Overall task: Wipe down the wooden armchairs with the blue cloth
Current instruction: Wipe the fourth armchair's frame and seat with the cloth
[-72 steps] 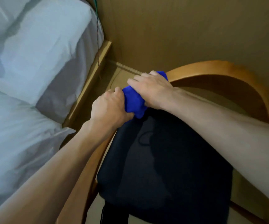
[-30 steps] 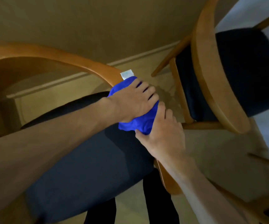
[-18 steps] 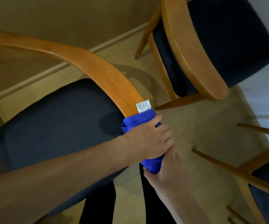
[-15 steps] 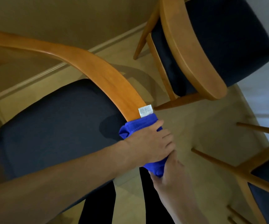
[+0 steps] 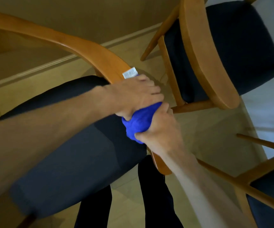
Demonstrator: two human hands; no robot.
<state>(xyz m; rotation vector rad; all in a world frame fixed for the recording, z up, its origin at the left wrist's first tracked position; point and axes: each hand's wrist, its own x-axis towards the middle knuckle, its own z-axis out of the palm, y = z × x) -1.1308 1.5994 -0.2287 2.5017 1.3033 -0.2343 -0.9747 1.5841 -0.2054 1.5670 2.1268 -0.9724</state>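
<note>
One blue cloth (image 5: 139, 120), bunched thick and carrying a white tag (image 5: 130, 73), is wrapping the curved wooden armrest of the near armchair (image 5: 90, 51). Two hands are clamping it: the left hand (image 5: 133, 94) is curling its grip over the upper part, the right hand (image 5: 161, 130) is squeezing the lower bunch from below. Three armchairs with dark seats are showing, the second (image 5: 203, 51) beside the near one and the third (image 5: 267, 183) at the lower right, all standing on a pale floor (image 5: 203, 134).

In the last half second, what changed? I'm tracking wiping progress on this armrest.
Both hands slid the blue cloth back up the armrest, away from its tip; more of the tip shows below the right hand. The left hand and right hand still grip the cloth; the chairs stayed put.
</note>
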